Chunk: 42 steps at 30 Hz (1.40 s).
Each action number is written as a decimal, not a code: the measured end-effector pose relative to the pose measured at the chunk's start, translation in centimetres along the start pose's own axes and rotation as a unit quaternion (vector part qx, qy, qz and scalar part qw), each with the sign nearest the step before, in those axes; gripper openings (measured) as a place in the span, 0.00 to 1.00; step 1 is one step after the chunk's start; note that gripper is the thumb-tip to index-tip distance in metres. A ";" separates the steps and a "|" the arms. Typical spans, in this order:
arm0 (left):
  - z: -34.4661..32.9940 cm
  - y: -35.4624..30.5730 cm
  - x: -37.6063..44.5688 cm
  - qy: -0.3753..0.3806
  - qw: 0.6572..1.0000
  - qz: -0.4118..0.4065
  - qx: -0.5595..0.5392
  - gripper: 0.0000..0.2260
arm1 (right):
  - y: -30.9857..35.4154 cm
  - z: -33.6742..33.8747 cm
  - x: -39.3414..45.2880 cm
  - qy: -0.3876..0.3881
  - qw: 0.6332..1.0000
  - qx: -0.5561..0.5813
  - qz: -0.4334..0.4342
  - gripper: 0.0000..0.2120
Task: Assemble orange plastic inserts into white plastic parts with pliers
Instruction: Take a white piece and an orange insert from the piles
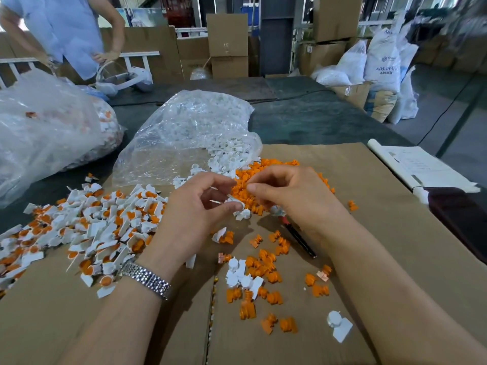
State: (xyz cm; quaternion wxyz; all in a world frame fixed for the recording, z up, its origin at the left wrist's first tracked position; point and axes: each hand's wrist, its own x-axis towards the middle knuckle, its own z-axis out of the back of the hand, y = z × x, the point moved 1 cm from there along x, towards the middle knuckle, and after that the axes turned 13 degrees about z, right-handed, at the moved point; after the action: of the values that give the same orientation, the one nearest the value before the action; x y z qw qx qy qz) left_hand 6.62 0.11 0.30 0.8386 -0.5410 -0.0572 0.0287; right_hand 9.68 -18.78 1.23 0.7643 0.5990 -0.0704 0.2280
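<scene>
My left hand pinches a small white plastic part between thumb and fingers, above the cardboard. My right hand meets it from the right, fingertips pressed together on an orange insert at the white part; the insert is mostly hidden. Pliers with a red and black handle lie under my right palm, and I cannot tell whether the hand grips them. A heap of loose orange inserts sits just behind my hands. Assembled white-and-orange pieces are piled at the left.
A clear bag of white parts lies open behind the hands, a second large bag at far left. Loose inserts and white parts scatter on the cardboard sheet. Papers lie right. A person stands beyond the table.
</scene>
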 end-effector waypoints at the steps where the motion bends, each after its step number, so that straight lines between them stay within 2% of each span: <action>1: -0.2 0.0 -0.1 0.001 1.000 -0.009 0.007 0.15 | 0.0 -0.1 0.0 0.001 1.000 0.011 -0.012 0.02; 7: -0.7 -0.1 -0.3 -0.009 0.998 -0.049 0.038 0.16 | -0.1 -0.9 -0.1 0.058 0.997 -0.043 -0.018 0.02; 14: -1.1 0.0 -0.6 -0.050 0.991 -0.087 0.085 0.18 | -0.5 -1.7 -0.1 0.044 0.998 -0.007 -0.042 0.02; 17: -1.1 -0.1 -0.5 -0.022 0.998 -0.050 0.015 0.18 | -0.7 -1.4 0.0 0.029 0.997 0.050 -0.054 0.01; 22: -0.3 0.2 -0.2 0.006 0.992 0.026 -0.120 0.19 | -0.3 -0.9 0.1 0.030 0.999 0.028 0.026 0.02; 24: 0.0 0.3 0.1 0.034 0.976 0.074 -0.203 0.20 | -0.1 -0.8 0.1 0.038 0.998 0.022 0.051 0.02; 26: 0.3 0.3 0.4 0.074 0.945 0.132 -0.291 0.19 | 0.0 -0.7 0.0 0.050 0.996 0.021 0.073 0.02; 28: 0.5 0.4 0.5 0.113 0.927 0.164 -0.318 0.17 | 0.2 -0.8 -0.1 0.064 0.994 0.019 0.089 0.02; 33: 0.6 0.5 0.5 0.157 0.926 0.173 -0.297 0.16 | 0.2 -0.8 0.0 0.060 0.992 0.004 0.107 0.02; 36: 0.5 0.5 0.5 0.139 0.927 0.162 -0.309 0.14 | 0.3 -0.7 0.0 0.050 0.992 -0.019 0.111 0.02; 40: 0.4 0.3 0.4 0.100 0.921 0.124 -0.354 0.06 | 0.5 -1.0 -0.1 0.007 0.993 -0.037 0.114 0.01; 42: 0.1 0.2 0.3 0.088 0.919 0.104 -0.369 0.08 | 0.6 -1.1 -0.1 -0.006 0.994 -0.027 0.107 0.01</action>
State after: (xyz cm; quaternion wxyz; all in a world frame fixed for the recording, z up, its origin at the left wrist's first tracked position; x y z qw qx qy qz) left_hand 6.86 0.35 0.16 0.5732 -0.8154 0.0669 0.0447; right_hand 9.12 -17.65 1.39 0.7508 0.5688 -0.1447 0.3030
